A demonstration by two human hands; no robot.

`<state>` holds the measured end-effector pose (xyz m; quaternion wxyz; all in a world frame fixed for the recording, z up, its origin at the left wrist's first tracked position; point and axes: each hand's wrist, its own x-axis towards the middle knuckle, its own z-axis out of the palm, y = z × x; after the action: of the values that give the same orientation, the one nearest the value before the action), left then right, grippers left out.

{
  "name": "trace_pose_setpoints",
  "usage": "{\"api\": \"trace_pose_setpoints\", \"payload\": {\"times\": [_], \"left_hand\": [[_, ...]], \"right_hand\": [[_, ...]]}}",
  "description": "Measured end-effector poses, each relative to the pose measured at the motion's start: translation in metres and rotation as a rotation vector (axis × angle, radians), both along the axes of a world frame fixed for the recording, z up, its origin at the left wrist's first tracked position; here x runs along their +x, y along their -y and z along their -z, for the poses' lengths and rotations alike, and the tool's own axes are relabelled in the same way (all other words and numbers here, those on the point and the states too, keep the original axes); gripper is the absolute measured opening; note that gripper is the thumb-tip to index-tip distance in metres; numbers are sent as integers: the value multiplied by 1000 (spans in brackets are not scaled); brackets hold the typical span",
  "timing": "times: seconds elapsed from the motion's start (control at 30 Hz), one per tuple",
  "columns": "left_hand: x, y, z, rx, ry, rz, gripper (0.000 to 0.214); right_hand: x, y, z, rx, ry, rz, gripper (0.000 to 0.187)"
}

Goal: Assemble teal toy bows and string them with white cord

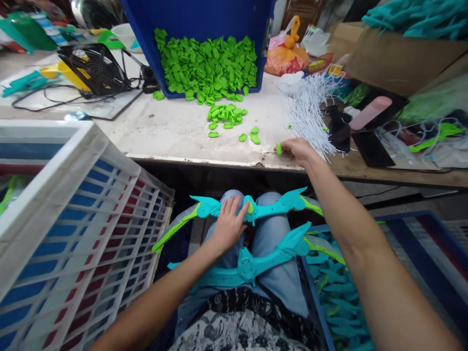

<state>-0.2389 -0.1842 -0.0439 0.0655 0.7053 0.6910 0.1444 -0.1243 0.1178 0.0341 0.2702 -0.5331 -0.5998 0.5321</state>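
Across my knees lies a teal toy bow (272, 210) with lime-green limbs. My left hand (230, 222) rests on its middle, fingers stretched out and thumb apart, next to a small green piece set at the centre. A second toy bow (263, 265) lies closer to my body, on my thighs. At the table's front edge, my right hand (296, 150) pinches a small green plastic piece (279, 148) between its fingertips. Left of that hand are a few loose green pieces (255, 136), with a small heap (226, 114) farther back.
A tipped blue bin (268, 53) spills green pieces onto the table (175, 131). White strings (310, 112) lie beyond my right hand. A white plastic crate (109, 204) stands at left. At lower right, a blue-rimmed container holds several teal parts (340, 302). A black fan (98, 68) sits back left.
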Motion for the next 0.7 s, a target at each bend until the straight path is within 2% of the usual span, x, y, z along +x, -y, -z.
{"api": "trace_pose_setpoints", "payload": {"times": [0.1, 0.17, 0.23, 0.37, 0.43, 0.53, 0.6, 0.7], "left_hand": [[3, -30, 4, -119, 15, 122, 58], [1, -40, -1, -181, 97, 179, 53], [-5, -49, -10, -266, 229, 245, 49], [-17, -81, -19, -503, 434, 347, 44], [-21, -98, -15, -567, 468, 320, 47], [-24, -114, -6, -600, 513, 247, 49], [-23, -118, -2, -625, 550, 235, 51], [-22, -121, 0, -647, 626, 219, 55]], "right_hand": [[11, 11, 1, -18, -55, -100, 12], [16, 14, 4, -31, -92, -171, 16], [21, 12, 9, 0, -55, -173, 17], [29, -1, 21, 270, 246, -1, 14], [34, -7, 26, 403, 373, 30, 16], [42, -7, 30, 632, 416, 11, 26], [47, -2, 31, 824, 386, -117, 31], [56, 3, 30, 1003, 383, -508, 31]]}}
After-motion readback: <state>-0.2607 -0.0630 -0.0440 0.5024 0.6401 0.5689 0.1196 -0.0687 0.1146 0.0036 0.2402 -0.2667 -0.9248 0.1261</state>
